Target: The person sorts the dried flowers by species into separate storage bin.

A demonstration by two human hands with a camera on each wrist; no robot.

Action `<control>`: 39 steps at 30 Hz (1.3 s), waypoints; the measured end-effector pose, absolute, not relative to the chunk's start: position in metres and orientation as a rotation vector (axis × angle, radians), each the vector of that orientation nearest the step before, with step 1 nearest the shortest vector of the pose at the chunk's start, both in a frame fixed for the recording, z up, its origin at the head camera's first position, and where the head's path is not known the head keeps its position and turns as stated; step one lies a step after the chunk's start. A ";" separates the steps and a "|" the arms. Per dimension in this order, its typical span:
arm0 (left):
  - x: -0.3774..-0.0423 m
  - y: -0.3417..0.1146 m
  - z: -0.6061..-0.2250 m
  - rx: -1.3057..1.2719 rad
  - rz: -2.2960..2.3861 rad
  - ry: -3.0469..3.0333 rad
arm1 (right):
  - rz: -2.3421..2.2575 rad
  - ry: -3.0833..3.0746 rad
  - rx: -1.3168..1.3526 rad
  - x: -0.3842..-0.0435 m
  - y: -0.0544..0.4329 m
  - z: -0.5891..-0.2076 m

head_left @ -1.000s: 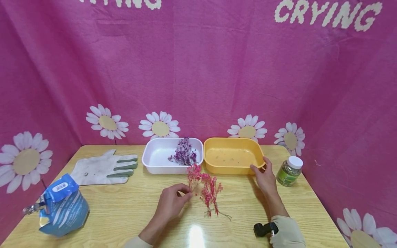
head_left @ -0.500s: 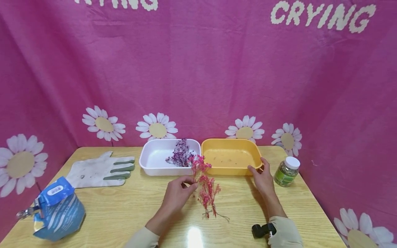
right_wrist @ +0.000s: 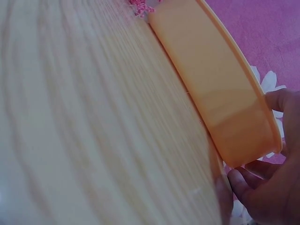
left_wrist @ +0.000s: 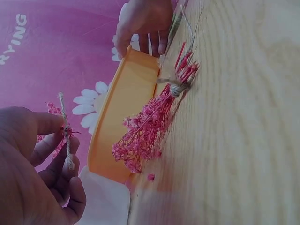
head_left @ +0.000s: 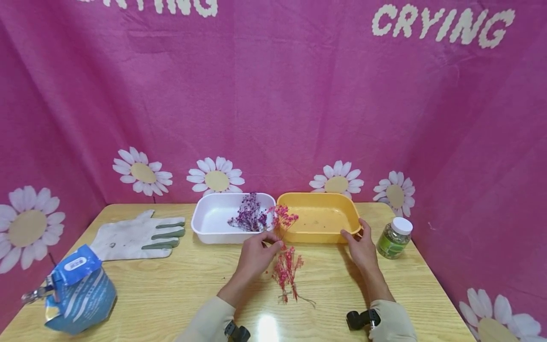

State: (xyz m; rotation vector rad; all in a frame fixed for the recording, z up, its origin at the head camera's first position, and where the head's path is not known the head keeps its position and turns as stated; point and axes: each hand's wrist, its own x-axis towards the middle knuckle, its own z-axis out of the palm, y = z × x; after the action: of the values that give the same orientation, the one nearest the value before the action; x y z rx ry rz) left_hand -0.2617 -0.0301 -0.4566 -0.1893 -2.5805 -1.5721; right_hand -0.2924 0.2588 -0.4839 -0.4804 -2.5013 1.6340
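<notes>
My left hand point(head_left: 256, 254) pinches the stems of a small bunch of pink dried flowers point(head_left: 284, 216) between thumb and fingers. In the left wrist view, twine point(left_wrist: 68, 140) shows at its stems. Its blossoms stand over the near left corner of the yellow plastic basin point(head_left: 316, 238). My right hand point(head_left: 364, 251) grips that basin's near right corner, thumb on the rim and fingers round the side. Below the left hand, more pink dried flowers point(head_left: 287, 270) lie on the table, their stems tied with twine point(left_wrist: 175, 89).
A white basin point(head_left: 226, 237) with purple dried flowers point(head_left: 249, 213) adjoins the yellow one. A work glove point(head_left: 128, 237) and a clipped blue bag point(head_left: 83, 294) lie at left. A white-lidded jar point(head_left: 394, 240) stands at right. A magenta curtain point(head_left: 273, 104) hangs behind the table.
My left hand has moved forward and right, carrying the pink bunch from beside the other pink flowers up to the basins. The right hand keeps its hold on the yellow basin.
</notes>
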 end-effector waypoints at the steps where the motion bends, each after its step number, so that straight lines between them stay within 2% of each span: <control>1: -0.263 -0.029 -0.456 -0.192 -1.566 -2.581 | 1.636 -2.502 -0.481 -0.292 0.259 -0.484; 26: -0.304 0.000 -0.438 -0.170 -1.348 -2.634 | 1.642 -2.376 -0.496 -0.293 0.265 -0.482; 39: -0.321 0.013 -0.436 -0.061 -1.121 -2.691 | 1.682 -2.374 -0.468 -0.290 0.265 -0.481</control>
State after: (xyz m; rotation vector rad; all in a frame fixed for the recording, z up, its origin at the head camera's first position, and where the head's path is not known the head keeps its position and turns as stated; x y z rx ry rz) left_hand -0.3215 0.0133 -0.4363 -0.0609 -2.6909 -1.1206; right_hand -0.2905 0.2646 -0.4809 -0.4677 -2.3736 1.6816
